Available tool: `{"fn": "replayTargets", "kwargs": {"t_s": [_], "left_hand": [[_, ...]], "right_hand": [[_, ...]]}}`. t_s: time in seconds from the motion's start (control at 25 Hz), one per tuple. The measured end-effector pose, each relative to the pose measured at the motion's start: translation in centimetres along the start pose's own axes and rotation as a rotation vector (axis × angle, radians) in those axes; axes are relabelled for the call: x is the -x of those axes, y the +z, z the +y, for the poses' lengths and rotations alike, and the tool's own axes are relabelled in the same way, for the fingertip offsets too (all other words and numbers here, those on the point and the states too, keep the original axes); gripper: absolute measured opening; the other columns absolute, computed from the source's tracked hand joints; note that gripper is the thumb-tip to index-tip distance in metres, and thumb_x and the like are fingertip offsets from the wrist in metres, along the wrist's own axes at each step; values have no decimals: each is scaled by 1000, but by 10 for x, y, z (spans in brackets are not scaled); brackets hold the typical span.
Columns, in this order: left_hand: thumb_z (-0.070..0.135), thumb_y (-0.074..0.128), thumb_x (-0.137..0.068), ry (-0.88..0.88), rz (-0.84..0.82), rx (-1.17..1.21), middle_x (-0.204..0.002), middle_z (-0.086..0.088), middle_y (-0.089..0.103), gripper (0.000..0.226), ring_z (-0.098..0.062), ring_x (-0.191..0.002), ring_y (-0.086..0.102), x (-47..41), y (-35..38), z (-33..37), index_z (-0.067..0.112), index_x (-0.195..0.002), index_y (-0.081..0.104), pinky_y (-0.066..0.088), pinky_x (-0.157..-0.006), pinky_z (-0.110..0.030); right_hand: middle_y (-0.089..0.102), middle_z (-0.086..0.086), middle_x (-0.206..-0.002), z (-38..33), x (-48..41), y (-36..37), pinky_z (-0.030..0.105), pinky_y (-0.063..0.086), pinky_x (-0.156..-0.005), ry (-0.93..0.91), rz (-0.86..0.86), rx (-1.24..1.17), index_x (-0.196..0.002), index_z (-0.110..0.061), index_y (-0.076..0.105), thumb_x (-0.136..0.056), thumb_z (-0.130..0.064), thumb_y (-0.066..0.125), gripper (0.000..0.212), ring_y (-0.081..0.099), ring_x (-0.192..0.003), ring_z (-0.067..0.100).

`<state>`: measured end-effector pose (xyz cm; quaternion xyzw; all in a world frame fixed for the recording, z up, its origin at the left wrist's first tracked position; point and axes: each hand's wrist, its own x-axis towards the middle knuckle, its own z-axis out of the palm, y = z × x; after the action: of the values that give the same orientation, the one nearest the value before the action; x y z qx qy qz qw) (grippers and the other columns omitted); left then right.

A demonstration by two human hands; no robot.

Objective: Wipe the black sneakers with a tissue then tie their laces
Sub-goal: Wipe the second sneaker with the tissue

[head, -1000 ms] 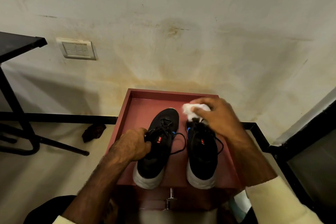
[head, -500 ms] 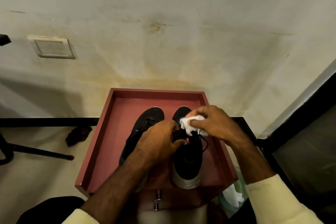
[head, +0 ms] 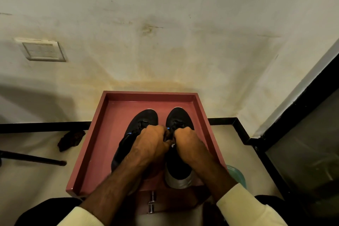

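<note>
Two black sneakers (head: 180, 163) stand side by side, toes pointing away.

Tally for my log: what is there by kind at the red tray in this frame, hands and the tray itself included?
Black sneakers: 2
Hands: 2
Tissue: 1 (only a white scrap shows between the hands)
Red tray: 1
Total: 6

In tray (head: 113, 130), left sneaker (head: 145, 117) beside right sneaker (head: 180, 115)
</note>
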<state>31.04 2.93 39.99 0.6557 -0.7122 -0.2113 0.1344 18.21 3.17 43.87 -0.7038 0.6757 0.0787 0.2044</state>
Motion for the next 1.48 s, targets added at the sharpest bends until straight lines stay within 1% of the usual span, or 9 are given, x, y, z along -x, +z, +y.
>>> {"fn": "replayTargets", "kwargs": {"t_s": [0.2, 0.64, 0.76, 0.92, 1.12, 1.24, 1.32, 1.4, 1.48], "left_hand": [[42, 69, -87, -8, -9, 29, -97, 4, 72, 25, -18, -89, 69, -2, 2, -3, 25, -106, 68, 62, -84, -41], [42, 69, -90, -9, -7, 20, -105, 3, 72, 27, -19, -96, 70, -6, 7, -4, 26, -112, 65, 61, -86, -43], [39, 67, -93, 6, 7, 20, -102, 3, 72, 24, -17, -93, 70, -4, 6, -4, 25, -112, 65, 62, -84, -42], [32, 71, -89, -18, 28, 116, -85, 5, 72, 10, -14, -80, 70, -6, 2, 0, 24, -95, 68, 63, -80, -39], [21, 70, -86, -61, 52, 164, -77, 1, 73, 6, -17, -74, 71, -10, -3, -1, 16, -88, 73, 63, -76, -36], [21, 70, -83, -74, 72, 163, -76, 1, 74, 7, -16, -72, 71, -10, -7, -1, 17, -84, 75, 62, -70, -31], [22, 70, -84, -71, 92, 167, -74, 3, 73, 9, -14, -70, 70, -10, -7, -2, 17, -81, 76, 62, -67, -29], [25, 71, -86, -64, 101, 194, -71, 7, 73, 11, -10, -66, 69, -10, -6, -4, 20, -79, 77, 62, -65, -29], [29, 73, -86, -56, 107, 215, -69, 10, 72, 12, -5, -62, 68, -9, -4, -5, 22, -77, 78, 60, -60, -24]], "right_hand": [[63, 10, -136, -1, -35, -10, 35, 49, -109, 102, -243, 90, -139, -12, 61, -98, -24, 68, 44, 62, -125, 27], [59, 15, -134, -8, -1, -4, 44, 49, -105, 62, -165, 170, -142, -6, 52, -102, -23, 61, 44, 59, -126, 33], [63, 17, -126, -9, 9, 0, 46, 54, -99, -79, 77, 212, -131, -6, 60, -104, -12, 53, 29, 63, -117, 35], [58, 14, -136, -8, 12, -9, 43, 49, -106, 67, -168, 217, -143, -8, 53, -100, -20, 65, 46, 59, -127, 32], [75, -2, -108, 23, 21, -16, 31, 59, -90, -209, -188, -165, -104, -19, 79, -88, -33, 81, 21, 71, -102, 16], [77, -3, -95, 24, 18, -11, 27, 63, -77, -206, -94, -395, -88, -27, 78, -84, -31, 85, 9, 75, -88, 16], [76, 1, -96, 15, 3, -6, 26, 62, -76, -159, -39, -369, -95, -25, 79, -87, -29, 82, 9, 75, -87, 20], [72, 7, -113, 6, -5, -7, 34, 58, -94, -30, -118, -134, -115, -17, 74, -94, -28, 72, 23, 70, -106, 25], [70, 13, -119, 8, -3, -5, 40, 55, -99, -59, 2, -44, -119, -9, 70, -97, -19, 62, 25, 67, -113, 31]]}}
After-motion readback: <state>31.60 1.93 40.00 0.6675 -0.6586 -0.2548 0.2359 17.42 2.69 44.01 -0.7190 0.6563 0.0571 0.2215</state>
